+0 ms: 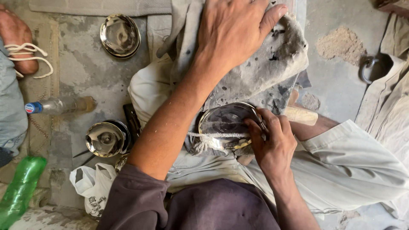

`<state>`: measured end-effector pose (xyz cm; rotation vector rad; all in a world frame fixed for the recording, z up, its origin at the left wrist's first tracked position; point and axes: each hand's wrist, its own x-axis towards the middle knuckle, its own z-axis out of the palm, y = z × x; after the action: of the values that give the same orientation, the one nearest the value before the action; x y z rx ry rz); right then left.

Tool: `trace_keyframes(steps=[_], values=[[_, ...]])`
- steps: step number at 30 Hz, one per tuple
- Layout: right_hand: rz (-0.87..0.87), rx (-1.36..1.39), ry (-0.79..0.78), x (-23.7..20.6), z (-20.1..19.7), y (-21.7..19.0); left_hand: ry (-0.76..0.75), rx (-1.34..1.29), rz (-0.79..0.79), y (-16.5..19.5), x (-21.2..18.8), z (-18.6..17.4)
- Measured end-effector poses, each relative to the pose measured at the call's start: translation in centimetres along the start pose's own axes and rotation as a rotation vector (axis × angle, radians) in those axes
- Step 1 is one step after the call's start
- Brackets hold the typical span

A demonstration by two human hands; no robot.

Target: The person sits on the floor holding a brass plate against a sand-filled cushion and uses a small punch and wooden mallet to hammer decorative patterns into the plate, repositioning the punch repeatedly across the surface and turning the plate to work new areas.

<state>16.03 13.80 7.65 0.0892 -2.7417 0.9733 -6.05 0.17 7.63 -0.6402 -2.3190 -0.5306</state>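
Observation:
A shiny round metal plate (223, 123) lies in my lap, tied down by a white cord (213, 137) across its near edge. My right hand (272, 142) grips a thin metal tool (259, 119) whose tip rests on the plate's right rim. My left hand (236, 30) reaches forward and presses flat on a dirty grey cloth bundle (272, 64) just beyond the plate. My legs in light trousers (341, 166) spread to either side.
More shiny plates lie on the concrete floor: one at the top (120, 35), a small stack at the left (105, 138). A clear bottle (59, 105), a green bottle (20, 189) and a white plastic bag (94, 187) lie left. Another person's foot (17, 38) with cord is at top left. A wooden handle (300, 115) lies right.

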Motion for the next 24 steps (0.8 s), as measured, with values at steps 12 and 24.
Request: trace_keyframes(steps=[12, 24], values=[[0.011, 0.045, -0.041, -0.9, 0.3, 2.1, -0.521, -0.02, -0.322, 3.2, -4.4, -3.7], [0.089, 0.012, -0.092, -5.0, -3.8, 5.0, -0.278, -0.232, -0.302, 6.7, -20.2, -16.4]])
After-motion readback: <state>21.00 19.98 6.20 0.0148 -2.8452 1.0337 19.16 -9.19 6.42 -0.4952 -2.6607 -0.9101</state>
